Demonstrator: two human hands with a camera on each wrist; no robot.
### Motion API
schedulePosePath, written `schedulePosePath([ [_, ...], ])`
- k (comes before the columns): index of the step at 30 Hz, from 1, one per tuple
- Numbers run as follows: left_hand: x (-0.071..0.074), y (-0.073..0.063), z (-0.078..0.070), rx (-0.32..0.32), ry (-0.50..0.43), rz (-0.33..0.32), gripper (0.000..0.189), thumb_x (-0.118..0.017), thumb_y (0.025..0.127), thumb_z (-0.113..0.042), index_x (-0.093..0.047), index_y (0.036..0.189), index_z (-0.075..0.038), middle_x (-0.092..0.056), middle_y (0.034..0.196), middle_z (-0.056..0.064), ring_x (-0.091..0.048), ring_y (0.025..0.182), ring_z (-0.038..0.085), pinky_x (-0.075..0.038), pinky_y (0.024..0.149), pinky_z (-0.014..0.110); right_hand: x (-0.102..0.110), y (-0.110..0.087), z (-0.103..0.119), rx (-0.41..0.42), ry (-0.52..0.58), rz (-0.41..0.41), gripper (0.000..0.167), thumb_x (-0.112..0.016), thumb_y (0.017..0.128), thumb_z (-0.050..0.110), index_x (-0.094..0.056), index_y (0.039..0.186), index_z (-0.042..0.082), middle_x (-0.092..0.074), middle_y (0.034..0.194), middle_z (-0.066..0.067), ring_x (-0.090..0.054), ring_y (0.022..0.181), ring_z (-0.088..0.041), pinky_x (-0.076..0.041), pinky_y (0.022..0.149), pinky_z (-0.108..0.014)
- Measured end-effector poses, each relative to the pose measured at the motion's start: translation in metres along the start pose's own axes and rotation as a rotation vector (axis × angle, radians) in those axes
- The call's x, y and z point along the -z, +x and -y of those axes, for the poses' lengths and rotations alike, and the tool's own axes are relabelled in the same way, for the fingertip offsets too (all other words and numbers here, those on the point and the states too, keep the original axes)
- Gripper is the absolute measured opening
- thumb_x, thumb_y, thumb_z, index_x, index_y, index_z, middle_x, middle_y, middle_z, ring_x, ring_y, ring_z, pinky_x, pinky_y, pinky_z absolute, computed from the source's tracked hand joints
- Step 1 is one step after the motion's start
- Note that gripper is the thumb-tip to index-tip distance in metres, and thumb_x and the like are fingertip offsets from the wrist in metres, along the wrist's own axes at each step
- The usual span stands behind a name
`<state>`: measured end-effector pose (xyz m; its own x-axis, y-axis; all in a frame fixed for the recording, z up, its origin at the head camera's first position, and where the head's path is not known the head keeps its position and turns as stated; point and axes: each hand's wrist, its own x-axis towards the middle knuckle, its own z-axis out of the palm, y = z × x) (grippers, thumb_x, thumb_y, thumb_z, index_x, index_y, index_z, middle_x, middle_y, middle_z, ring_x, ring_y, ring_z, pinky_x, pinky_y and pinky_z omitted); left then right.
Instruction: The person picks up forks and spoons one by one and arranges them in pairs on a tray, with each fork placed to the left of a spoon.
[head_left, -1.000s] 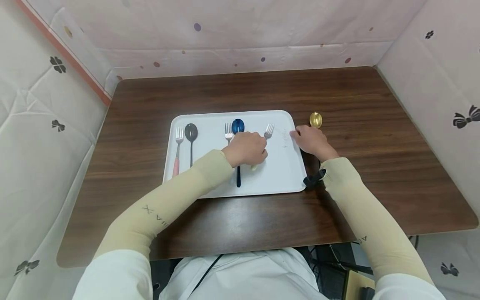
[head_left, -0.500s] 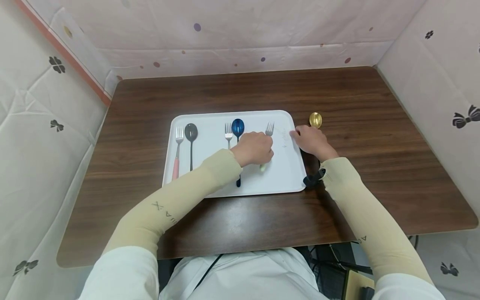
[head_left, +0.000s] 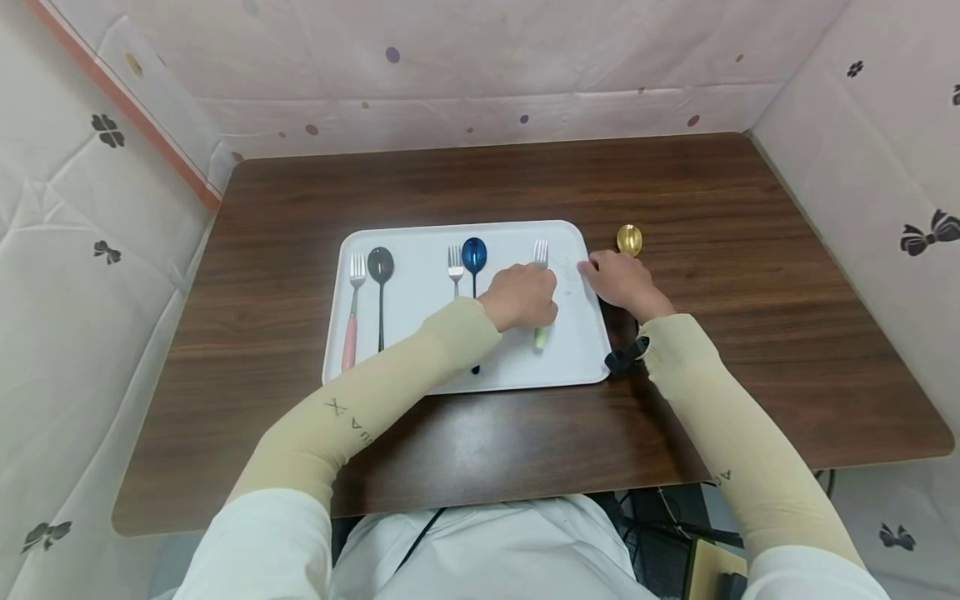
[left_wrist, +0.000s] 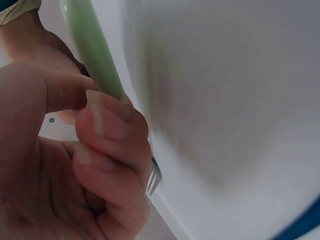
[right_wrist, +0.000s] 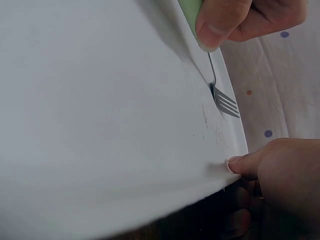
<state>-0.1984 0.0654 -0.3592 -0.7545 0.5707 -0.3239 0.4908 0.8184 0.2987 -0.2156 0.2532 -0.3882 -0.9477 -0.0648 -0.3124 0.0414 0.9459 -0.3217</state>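
Note:
My left hand [head_left: 522, 297] pinches a green-handled fork [head_left: 541, 337] over the right part of the white tray [head_left: 412, 242]. In the left wrist view the fingers curl round the green handle [left_wrist: 92, 47]; the right wrist view shows the tines [right_wrist: 226, 102] close to the tray's far rim. My right hand [head_left: 621, 282] holds the tray's right edge, thumb on the rim and fingers below it. Left of the fork lie a blue spoon [head_left: 474, 254] and another fork [head_left: 455, 265], both partly covered by my left hand and arm.
On the tray's left side lie a dark spoon [head_left: 381, 265] and a pink-handled fork [head_left: 349, 337]. A gold spoon [head_left: 629, 239] shows on the wooden table [head_left: 712, 250] just beyond my right hand, its handle hidden. Patterned cloth walls [head_left: 450, 75] stand round the table.
My left hand has moved to the right across the tray with the green-handled fork, which has turned more upright in the head view. My right hand stays on the tray edge.

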Motion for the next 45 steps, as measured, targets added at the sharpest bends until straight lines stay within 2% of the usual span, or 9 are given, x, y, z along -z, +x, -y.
schedulePosePath([
  [8, -0.004, 0.005, -0.005, 0.008, -0.051, 0.006, 0.017, -0.054, 0.092, -0.023, -0.063, 0.098, -0.010, -0.057, 0.087, 0.005, -0.056, 0.066, 0.017, -0.044, 0.053, 0.027, 0.001, 0.001, 0.002, 0.009, -0.002, 0.003, 0.042, -0.037, 0.103, 0.036, -0.059, 0.110, 0.001, -0.055, 0.087, -0.016, -0.050, 0.083, -0.031, -0.038, 0.071, -0.042],
  [15, -0.008, 0.010, -0.009, 0.021, -0.100, 0.031, 0.018, -0.052, 0.093, -0.022, -0.063, 0.100, -0.010, -0.059, 0.091, 0.006, -0.061, 0.057, 0.016, -0.048, 0.050, 0.027, 0.001, 0.001, 0.001, 0.010, -0.012, 0.014, 0.044, -0.036, 0.103, 0.036, -0.057, 0.118, 0.000, -0.060, 0.103, -0.021, -0.051, 0.088, -0.033, -0.040, 0.076, -0.046],
  [25, -0.012, 0.013, -0.012, 0.031, -0.089, 0.024, 0.016, -0.051, 0.093, -0.021, -0.062, 0.098, -0.010, -0.061, 0.088, 0.005, -0.061, 0.052, 0.013, -0.048, 0.047, 0.026, 0.000, 0.002, 0.002, -0.002, -0.011, 0.018, 0.046, -0.036, 0.103, 0.035, -0.055, 0.124, -0.001, -0.060, 0.108, -0.023, -0.051, 0.091, -0.034, -0.041, 0.078, -0.047],
  [32, -0.012, 0.013, -0.013, 0.033, -0.084, 0.028, 0.016, -0.051, 0.093, -0.022, -0.062, 0.097, -0.011, -0.062, 0.086, 0.005, -0.062, 0.052, 0.013, -0.048, 0.048, 0.026, -0.002, 0.003, 0.001, -0.006, -0.011, 0.016, 0.046, -0.036, 0.103, 0.035, -0.055, 0.123, -0.001, -0.060, 0.103, -0.021, -0.051, 0.090, -0.033, -0.040, 0.077, -0.045],
  [38, -0.011, 0.012, -0.011, 0.032, -0.106, 0.034, 0.019, -0.048, 0.095, -0.023, -0.063, 0.096, -0.011, -0.061, 0.085, 0.005, -0.062, 0.052, 0.013, -0.048, 0.047, 0.026, -0.001, 0.003, 0.001, 0.000, -0.015, 0.012, 0.046, -0.036, 0.103, 0.035, -0.055, 0.123, -0.001, -0.060, 0.106, -0.022, -0.051, 0.090, -0.033, -0.041, 0.077, -0.046],
  [45, -0.007, 0.008, -0.010, 0.024, -0.084, -0.008, 0.021, -0.047, 0.096, -0.024, -0.063, 0.093, -0.011, -0.061, 0.083, 0.005, -0.062, 0.058, 0.015, -0.048, 0.050, 0.026, -0.002, 0.003, 0.001, 0.005, -0.020, 0.000, 0.041, -0.037, 0.103, 0.035, -0.059, 0.109, 0.001, -0.057, 0.089, -0.018, -0.051, 0.083, -0.032, -0.039, 0.072, -0.042],
])
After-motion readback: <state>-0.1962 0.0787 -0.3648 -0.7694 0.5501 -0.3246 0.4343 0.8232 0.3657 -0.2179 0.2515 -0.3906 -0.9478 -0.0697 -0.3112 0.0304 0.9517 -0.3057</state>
